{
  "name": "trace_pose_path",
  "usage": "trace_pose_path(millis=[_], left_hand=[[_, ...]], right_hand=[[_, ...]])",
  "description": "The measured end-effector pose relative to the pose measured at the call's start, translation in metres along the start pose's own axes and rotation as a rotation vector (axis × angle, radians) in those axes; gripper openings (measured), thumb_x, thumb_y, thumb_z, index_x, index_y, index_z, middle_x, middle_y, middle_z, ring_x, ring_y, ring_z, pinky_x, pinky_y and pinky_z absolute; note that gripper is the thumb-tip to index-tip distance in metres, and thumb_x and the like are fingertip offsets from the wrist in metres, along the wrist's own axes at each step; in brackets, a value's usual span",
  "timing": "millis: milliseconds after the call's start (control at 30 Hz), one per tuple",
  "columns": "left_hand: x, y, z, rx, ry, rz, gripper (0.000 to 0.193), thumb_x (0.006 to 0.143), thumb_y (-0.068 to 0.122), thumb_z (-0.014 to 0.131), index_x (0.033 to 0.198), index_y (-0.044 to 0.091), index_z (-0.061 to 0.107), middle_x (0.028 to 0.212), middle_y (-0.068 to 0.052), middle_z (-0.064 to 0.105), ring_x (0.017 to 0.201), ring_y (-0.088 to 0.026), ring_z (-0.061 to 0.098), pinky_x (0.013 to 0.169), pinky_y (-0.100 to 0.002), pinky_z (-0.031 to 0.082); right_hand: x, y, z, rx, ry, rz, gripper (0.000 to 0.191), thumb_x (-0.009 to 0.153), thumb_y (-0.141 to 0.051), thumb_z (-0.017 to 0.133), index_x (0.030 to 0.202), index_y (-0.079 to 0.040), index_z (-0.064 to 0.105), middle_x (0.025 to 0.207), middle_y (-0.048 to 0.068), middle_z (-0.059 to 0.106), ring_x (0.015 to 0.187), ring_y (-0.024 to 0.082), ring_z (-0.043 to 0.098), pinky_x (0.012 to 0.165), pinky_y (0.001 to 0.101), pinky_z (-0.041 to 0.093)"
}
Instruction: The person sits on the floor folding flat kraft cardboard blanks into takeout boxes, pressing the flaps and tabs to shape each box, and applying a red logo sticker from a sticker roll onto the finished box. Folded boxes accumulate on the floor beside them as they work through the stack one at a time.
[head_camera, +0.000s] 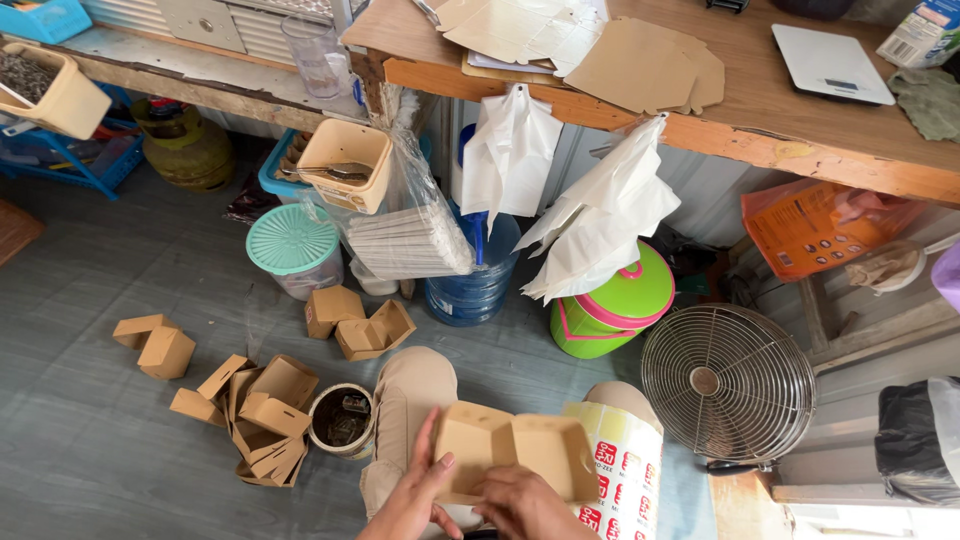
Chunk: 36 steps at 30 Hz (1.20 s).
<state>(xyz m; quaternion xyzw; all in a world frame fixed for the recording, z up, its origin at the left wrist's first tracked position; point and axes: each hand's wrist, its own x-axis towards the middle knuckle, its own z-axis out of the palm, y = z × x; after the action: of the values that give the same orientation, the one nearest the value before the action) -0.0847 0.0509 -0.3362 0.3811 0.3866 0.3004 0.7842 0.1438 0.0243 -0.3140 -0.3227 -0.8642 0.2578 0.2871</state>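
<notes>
Head view, only one. I've got the open cardboard box (515, 455) over my lap, two trays side by side, hinge fold running down the middle. My left hand (415, 495) has its fingers (428, 440) spread up the outer wall of the left tray, clamped on it. My right hand (522, 508) sits under the near edge at the hinge; its fingers are tucked below the card, so I can't tell if they pinch or just prop.

How I'd do this step well, as I judge it: keep the left grip on the wall, not the floor of the tray, so the card doesn't buckle. Press along the scored lines only. Hold the box level and both halves square to each other before any fold closes. Thin card, so light pressure; a crease off the score line stays.

Around me: a printed paper roll (625, 465) leans at my right knee, just beside the box. On the floor to my left lies a pile of finished boxes (262, 415), touching a small tin (340, 420). Two more boxes (355, 322) sit further out, near a jar with a green lid (293, 240). Metal fan (728, 382) to the right, well apart. Flat card blanks (640, 62) lie up on the worktop (800, 120).
</notes>
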Motion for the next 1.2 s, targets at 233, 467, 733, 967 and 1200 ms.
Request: trace_pose_path(millis=[233,467,733,967,1200], left_hand=[[-0.007,0.007,0.000,1.200,0.113,0.679,0.075,0.096,0.042,0.067,0.157,0.012,0.035,0.163,-0.027,0.019,0.150,-0.052,0.023,0.115,-0.058,0.029],[-0.005,0.019,0.011,0.943,0.032,0.809,0.044,0.070,0.007,0.075,0.108,0.005,0.054,0.122,-0.015,0.058,0.136,-0.043,0.049,0.113,-0.055,0.042],[-0.004,0.023,0.017,0.880,0.033,0.789,0.040,0.060,0.000,0.066,0.097,0.004,0.051,0.110,-0.015,0.055,0.134,-0.043,0.053,0.104,-0.051,0.048],[-0.008,0.022,0.007,1.143,-0.028,0.671,0.046,0.076,0.016,0.073,0.110,0.005,0.043,0.117,-0.015,0.047,0.132,-0.040,0.046,0.115,-0.062,0.026],[-0.001,0.008,-0.019,1.213,-0.172,0.637,0.050,0.103,0.048,0.062,0.111,0.006,0.036,0.112,-0.016,0.039,0.109,-0.035,0.044,0.114,-0.059,0.021]], right_hand=[[-0.016,0.004,0.004,0.667,-0.051,0.611,0.022,0.102,-0.019,0.063,0.097,0.002,0.066,0.089,0.003,0.065,0.073,0.010,0.061,0.061,0.0276,0.049],[-0.018,0.011,0.022,0.691,-0.059,0.418,0.027,0.109,-0.018,0.058,0.096,0.005,0.064,0.096,0.005,0.059,0.080,0.011,0.055,0.068,0.0293,0.044],[-0.021,0.013,0.025,0.626,0.050,0.347,0.018,0.103,-0.012,0.067,0.100,0.005,0.072,0.090,0.007,0.061,0.083,0.016,0.059,0.072,0.0310,0.048],[-0.024,0.015,0.022,0.756,-0.004,0.531,0.017,0.100,-0.011,0.072,0.097,0.006,0.072,0.089,0.005,0.063,0.079,0.010,0.057,0.067,0.0272,0.045],[-0.019,0.008,0.014,0.879,-0.077,0.583,0.021,0.100,-0.013,0.067,0.109,0.005,0.071,0.100,0.000,0.066,0.090,0.003,0.059,0.075,0.0227,0.048]])
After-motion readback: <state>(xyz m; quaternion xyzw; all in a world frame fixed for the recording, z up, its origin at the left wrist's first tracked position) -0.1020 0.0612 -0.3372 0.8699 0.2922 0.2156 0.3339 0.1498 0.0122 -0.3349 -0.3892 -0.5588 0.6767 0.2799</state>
